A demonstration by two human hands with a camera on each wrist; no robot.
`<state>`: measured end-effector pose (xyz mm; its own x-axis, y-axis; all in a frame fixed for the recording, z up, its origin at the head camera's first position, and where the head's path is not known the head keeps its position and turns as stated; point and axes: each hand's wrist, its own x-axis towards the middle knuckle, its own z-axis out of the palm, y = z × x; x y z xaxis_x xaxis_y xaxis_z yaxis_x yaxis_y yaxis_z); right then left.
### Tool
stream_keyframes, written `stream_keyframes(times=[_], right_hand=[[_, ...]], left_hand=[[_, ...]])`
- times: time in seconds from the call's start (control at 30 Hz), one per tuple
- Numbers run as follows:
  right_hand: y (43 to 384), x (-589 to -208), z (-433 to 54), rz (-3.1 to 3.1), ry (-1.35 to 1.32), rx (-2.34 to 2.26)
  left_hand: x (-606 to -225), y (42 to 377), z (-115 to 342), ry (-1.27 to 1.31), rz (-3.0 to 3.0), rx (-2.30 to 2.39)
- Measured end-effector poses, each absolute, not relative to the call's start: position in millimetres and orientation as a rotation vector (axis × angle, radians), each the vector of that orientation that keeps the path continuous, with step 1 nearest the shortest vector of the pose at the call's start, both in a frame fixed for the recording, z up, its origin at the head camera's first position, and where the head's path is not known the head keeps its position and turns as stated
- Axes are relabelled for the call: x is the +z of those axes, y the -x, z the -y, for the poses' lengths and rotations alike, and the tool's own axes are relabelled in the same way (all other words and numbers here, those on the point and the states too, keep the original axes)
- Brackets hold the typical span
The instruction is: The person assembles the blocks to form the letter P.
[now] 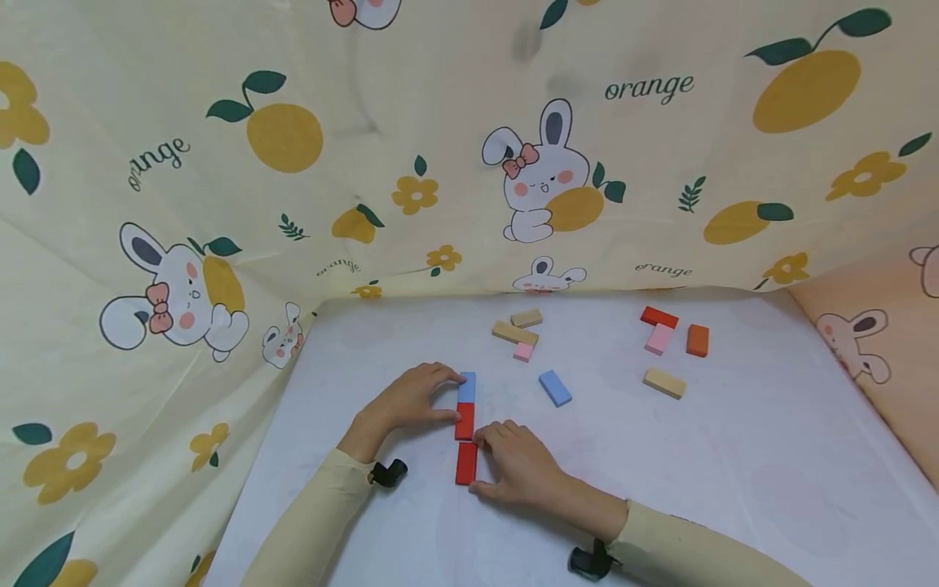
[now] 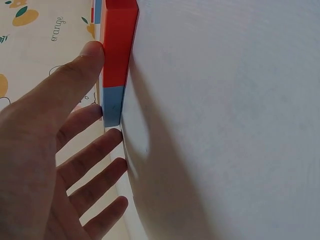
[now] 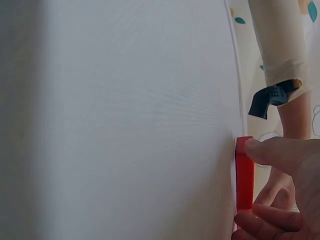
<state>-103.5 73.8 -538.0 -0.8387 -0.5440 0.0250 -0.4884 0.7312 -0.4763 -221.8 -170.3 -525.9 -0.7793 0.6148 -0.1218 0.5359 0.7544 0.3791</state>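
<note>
Three blocks lie end to end in a row on the white table (image 1: 719, 481), left of its middle: the far blue block (image 1: 467, 387), the middle red block (image 1: 465, 421) and the near red block (image 1: 465, 463). A thin line separates the two reds; whether they touch cannot be determined.

The left hand (image 1: 414, 399) has its fingers extended and spread, without a grip. Its thumb rests against the middle red block's side and its index fingertip is at the far blue block. (The other fingers are concealed overhead; the left wrist view shows them.)

The right hand (image 1: 524, 469) is bent beside the near red block, thumb at the near end, index fingertip at the far corner. Whether it pinches the block or merely presses it cannot be told; its lower fingers are cut off in the right wrist view.

A loose blue block (image 1: 554, 389) lies to the right, well apart from the row. Behind it, a small pink block (image 1: 523, 351) meets a tan block (image 1: 515, 333); any overlap is unclear. Slivers of blue and red at the left wrist view's top edge are unidentifiable. Both sleeves (image 1: 315, 514) are cropped by the head view's lower edge.
</note>
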Motion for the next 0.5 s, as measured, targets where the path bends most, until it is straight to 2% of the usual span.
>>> stream_keyframes(times=[0.5], right_hand=[[101.0, -538.0, -69.6, -2.899, 0.851, -0.729]], left_hand=[[-524.5, 219.9, 170.0, -0.908, -2.718, 0.486]])
